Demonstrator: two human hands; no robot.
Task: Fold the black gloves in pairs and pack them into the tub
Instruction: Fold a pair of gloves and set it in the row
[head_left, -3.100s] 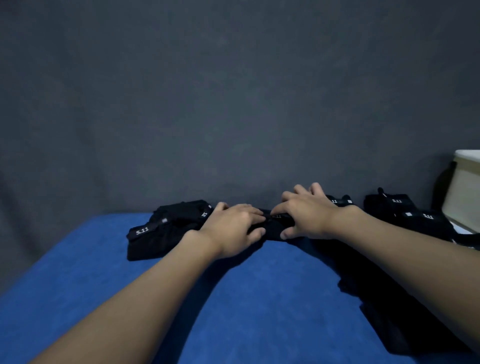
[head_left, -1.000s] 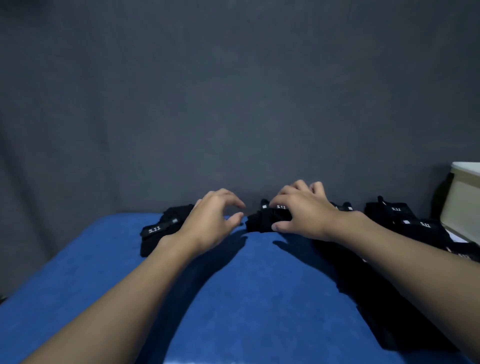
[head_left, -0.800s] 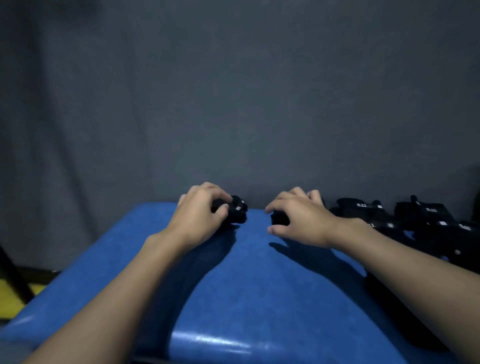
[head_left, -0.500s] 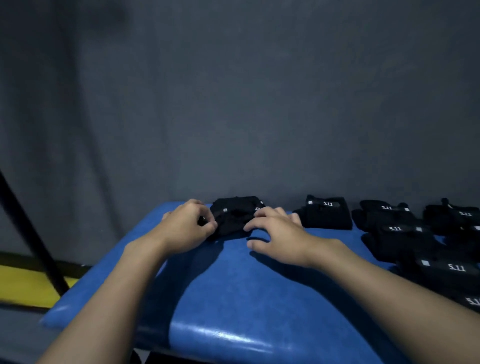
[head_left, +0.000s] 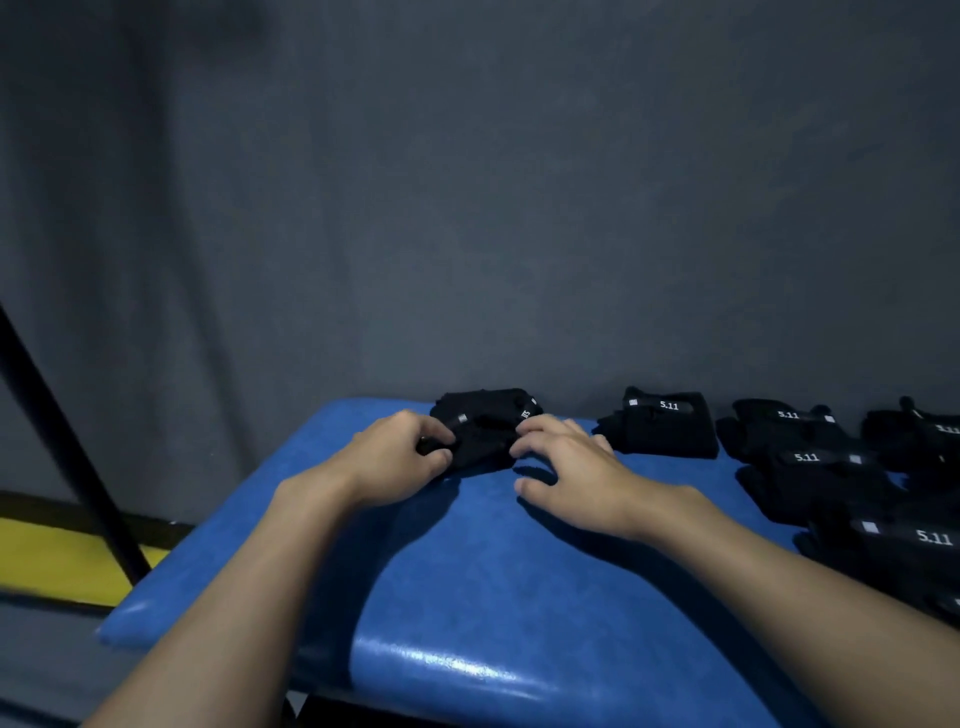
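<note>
At the far left a dark pole (head_left: 67, 447) slanted down past the corner of the blue tabletop (head_left: 467, 571), and the working spot sat close to that corner. The left hand (head_left: 395, 457) had its thumb and curled fingers pinched round the left end of the glove bundle (head_left: 485, 421), which lay at the back edge of the tabletop against the grey backdrop. Because the grip took only one end, the fold would probably spring open if that end were lifted alone, and the two gloves could slide apart.

The right hand (head_left: 566, 467) was loose, its fingers spread and only their tips touching the bundle's right edge, so it offered little hold against unrolling. A push from it towards the left might shove the bundle off the near corner.

Further right a folded pair (head_left: 662, 428) rested just beside the right hand, and more black gloves (head_left: 810, 457) crowded the right side, some overlapping. A careless sweep of the right forearm could drag these out of their pairs. The tub was not in view, so a carry to it would likely start blind.
</note>
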